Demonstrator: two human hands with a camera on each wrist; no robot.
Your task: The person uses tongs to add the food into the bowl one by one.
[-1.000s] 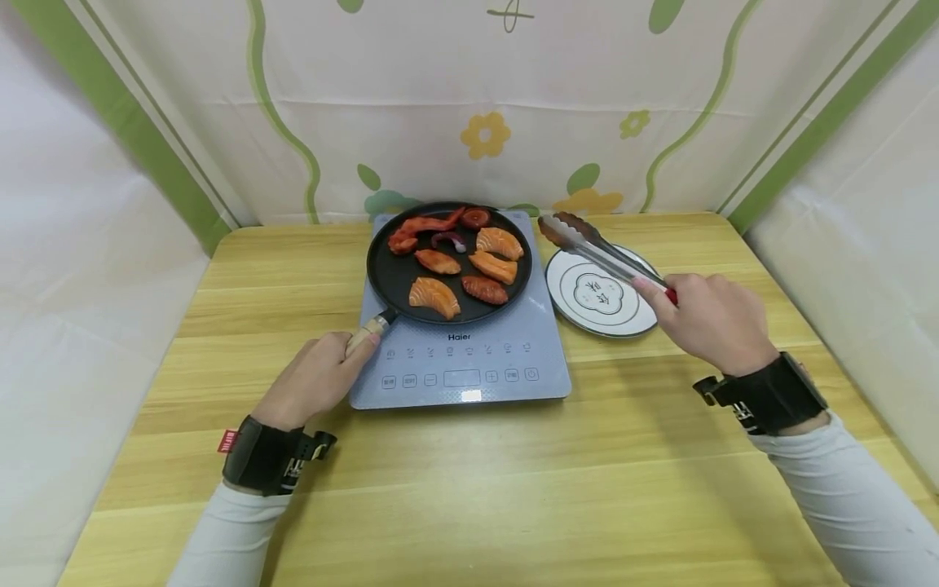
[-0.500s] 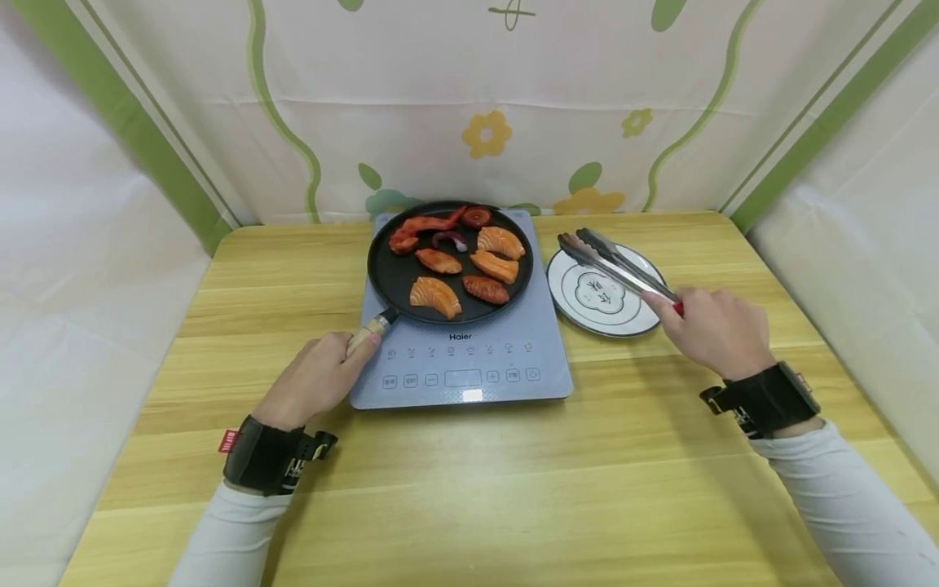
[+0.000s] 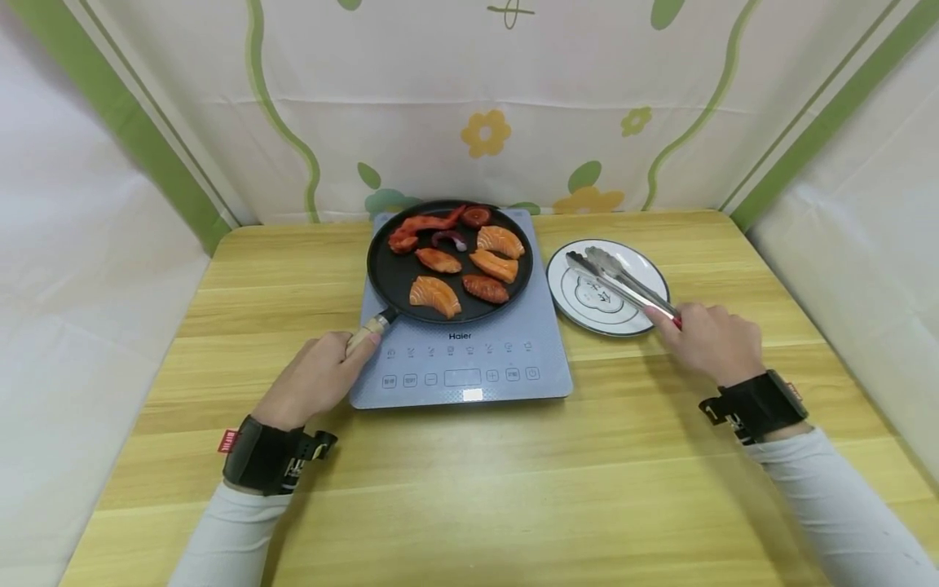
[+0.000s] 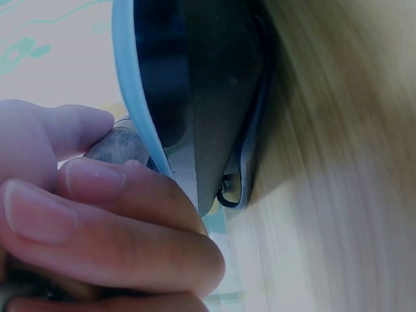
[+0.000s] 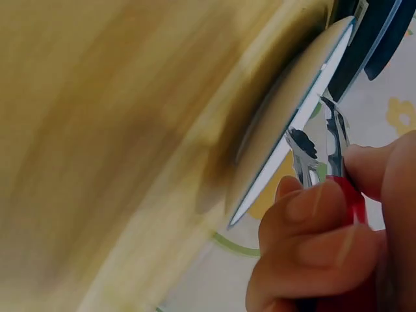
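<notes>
My left hand [image 3: 317, 379] grips the wooden handle [image 3: 367, 333] of a black frying pan [image 3: 381, 281], fingers curled round it in the left wrist view. Several pieces lie in the pan, among them orange salmon slices [image 3: 434, 296], a browned oval piece [image 3: 485, 289] and a red strip [image 3: 425, 226]. In my right hand [image 3: 715, 342] are metal tongs [image 3: 623, 281] with red grips [image 5: 351, 198]. Their tips are a little apart, with nothing between them, over the white plate [image 3: 638, 326]. Whether they touch the plate I cannot tell.
The pan stands on a grey Haier induction cooker [image 3: 469, 391]. Right beside the cooker is the plate, on a wooden table [image 3: 469, 489]. A patterned cloth [image 3: 411, 106] hangs behind the table, and white cloth walls [image 3: 81, 244] flank it.
The tongs have swung from the pan's right edge down over the plate, lower and to the right. My left hand, the pan and the food have stayed put.
</notes>
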